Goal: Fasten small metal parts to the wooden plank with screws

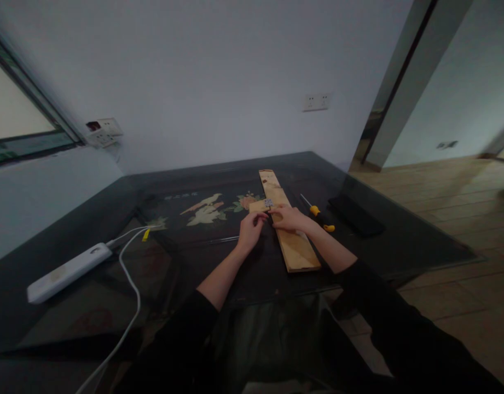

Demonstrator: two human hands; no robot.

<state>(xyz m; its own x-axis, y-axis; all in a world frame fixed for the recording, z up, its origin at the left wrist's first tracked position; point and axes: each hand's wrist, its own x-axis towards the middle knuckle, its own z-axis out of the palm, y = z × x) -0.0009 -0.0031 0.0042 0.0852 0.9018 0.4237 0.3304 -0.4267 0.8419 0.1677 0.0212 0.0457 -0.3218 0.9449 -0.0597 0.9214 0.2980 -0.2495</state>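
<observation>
A long pale wooden plank (295,249) lies on the dark glass-topped table (173,257), running away from me. A smaller wood piece (258,206) with a small metal plate (268,203) on it butts against the plank's left side. My right hand (288,218) rests flat on the plank, fingers reaching toward the metal plate. My left hand (250,230) sits just left of the plank with curled fingers close to the small wood piece; whether it holds anything is hidden.
A yellow-handled screwdriver (318,213) lies right of the plank, beside a black flat object (356,215). A white power strip (69,272) with a white cable (131,284) lies at the left. Wooden floor lies beyond the table's right edge.
</observation>
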